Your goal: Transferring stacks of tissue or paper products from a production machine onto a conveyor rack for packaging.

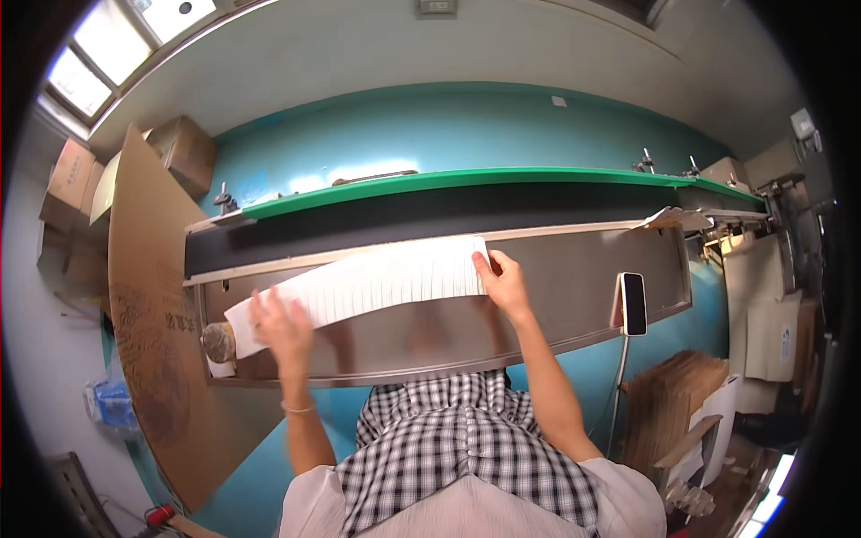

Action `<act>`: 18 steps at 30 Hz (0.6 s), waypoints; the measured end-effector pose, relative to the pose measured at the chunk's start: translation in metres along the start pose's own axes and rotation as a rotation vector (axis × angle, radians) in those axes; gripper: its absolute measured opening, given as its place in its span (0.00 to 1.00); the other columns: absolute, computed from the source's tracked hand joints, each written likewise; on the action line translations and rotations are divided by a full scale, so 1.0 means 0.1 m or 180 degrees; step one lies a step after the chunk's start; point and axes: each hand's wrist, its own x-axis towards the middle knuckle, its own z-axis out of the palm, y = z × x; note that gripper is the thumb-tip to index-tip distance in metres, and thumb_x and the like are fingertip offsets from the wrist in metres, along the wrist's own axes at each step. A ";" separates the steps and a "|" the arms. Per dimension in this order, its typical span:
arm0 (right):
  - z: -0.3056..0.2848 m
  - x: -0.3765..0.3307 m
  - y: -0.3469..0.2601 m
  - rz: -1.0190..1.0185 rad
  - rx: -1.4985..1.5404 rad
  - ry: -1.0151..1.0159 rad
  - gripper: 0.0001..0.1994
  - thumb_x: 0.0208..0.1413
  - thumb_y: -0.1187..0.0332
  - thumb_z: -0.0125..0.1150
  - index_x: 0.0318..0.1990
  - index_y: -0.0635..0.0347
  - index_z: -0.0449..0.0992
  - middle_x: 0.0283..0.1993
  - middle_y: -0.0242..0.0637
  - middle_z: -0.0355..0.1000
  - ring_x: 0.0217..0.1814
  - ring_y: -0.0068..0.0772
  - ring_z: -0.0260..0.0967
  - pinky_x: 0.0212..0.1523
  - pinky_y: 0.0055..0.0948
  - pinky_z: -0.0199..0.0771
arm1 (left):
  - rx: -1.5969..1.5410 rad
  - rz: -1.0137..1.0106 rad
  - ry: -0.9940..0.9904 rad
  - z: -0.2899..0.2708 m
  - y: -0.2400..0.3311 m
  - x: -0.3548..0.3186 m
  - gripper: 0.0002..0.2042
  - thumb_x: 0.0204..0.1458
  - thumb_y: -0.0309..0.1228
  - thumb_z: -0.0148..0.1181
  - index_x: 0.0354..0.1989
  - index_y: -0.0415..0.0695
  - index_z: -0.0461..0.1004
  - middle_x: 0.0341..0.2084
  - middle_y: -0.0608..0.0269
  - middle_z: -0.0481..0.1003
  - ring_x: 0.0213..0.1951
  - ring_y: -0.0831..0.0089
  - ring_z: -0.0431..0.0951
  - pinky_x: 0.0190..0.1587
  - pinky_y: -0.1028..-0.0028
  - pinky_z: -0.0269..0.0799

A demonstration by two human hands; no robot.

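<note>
Right grip point(504, 280) pinches the fanned white paper strip point(368, 285); left grip point(280, 325) rests flat, fingers spread, on its lower-left end, strip lying left-right across the desk point(556, 305).

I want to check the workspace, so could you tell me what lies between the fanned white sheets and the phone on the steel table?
In the head view, only bare steel table separates the fanned white sheets from the phone.

Both hands rest on a fanned row of white sheets point(377, 282) lying across the steel surface point(556, 305), left hand point(280, 325) at its lower end, right hand point(502, 282) at its upper end, a phone point(633, 303) standing well right.
</note>
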 end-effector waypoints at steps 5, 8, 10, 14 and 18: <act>-0.03 0.02 -0.05 0.0831 0.0633 -0.0183 0.21 0.61 0.55 0.63 0.47 0.69 0.77 0.40 0.37 0.77 0.41 0.24 0.72 0.41 0.25 0.72 | -0.1960 0.1816 -0.0981 0.20 1.77 0.19 0.29 0.46 0.31 0.69 0.59 0.46 0.69 0.63 0.50 0.62 0.66 0.48 0.58 0.66 0.54 0.54; -0.02 0.00 -0.01 0.1272 0.1729 -0.0197 0.21 0.63 0.56 0.60 0.52 0.67 0.75 0.44 0.36 0.76 0.45 0.23 0.71 0.46 0.24 0.71 | -0.1605 0.2628 -0.1715 0.40 2.29 0.40 0.41 0.39 0.48 0.74 0.63 0.49 0.65 0.62 0.53 0.64 0.66 0.54 0.60 0.64 0.55 0.54; -0.04 -0.02 0.03 0.1332 0.1821 -0.0118 0.20 0.62 0.58 0.61 0.52 0.67 0.75 0.44 0.36 0.76 0.45 0.23 0.72 0.46 0.24 0.71 | -0.1414 0.2693 -0.2366 0.49 2.45 0.53 0.42 0.36 0.54 0.74 0.61 0.51 0.68 0.56 0.52 0.71 0.57 0.53 0.72 0.57 0.57 0.66; -0.12 -0.01 0.08 0.0864 0.0857 -0.0267 0.16 0.59 0.67 0.62 0.50 0.69 0.74 0.43 0.37 0.77 0.43 0.24 0.73 0.44 0.25 0.73 | -0.1353 0.2608 -0.3103 0.51 2.47 0.70 0.38 0.34 0.58 0.74 0.54 0.51 0.73 0.47 0.54 0.77 0.48 0.53 0.79 0.49 0.61 0.74; -0.24 0.31 0.18 0.0648 0.0949 -0.0019 0.14 0.55 0.75 0.62 0.48 0.69 0.73 0.41 0.37 0.78 0.39 0.24 0.75 0.39 0.27 0.76 | -0.1376 0.2502 -0.3233 0.49 2.41 0.75 0.36 0.35 0.58 0.73 0.50 0.50 0.73 0.47 0.54 0.78 0.48 0.53 0.78 0.49 0.61 0.74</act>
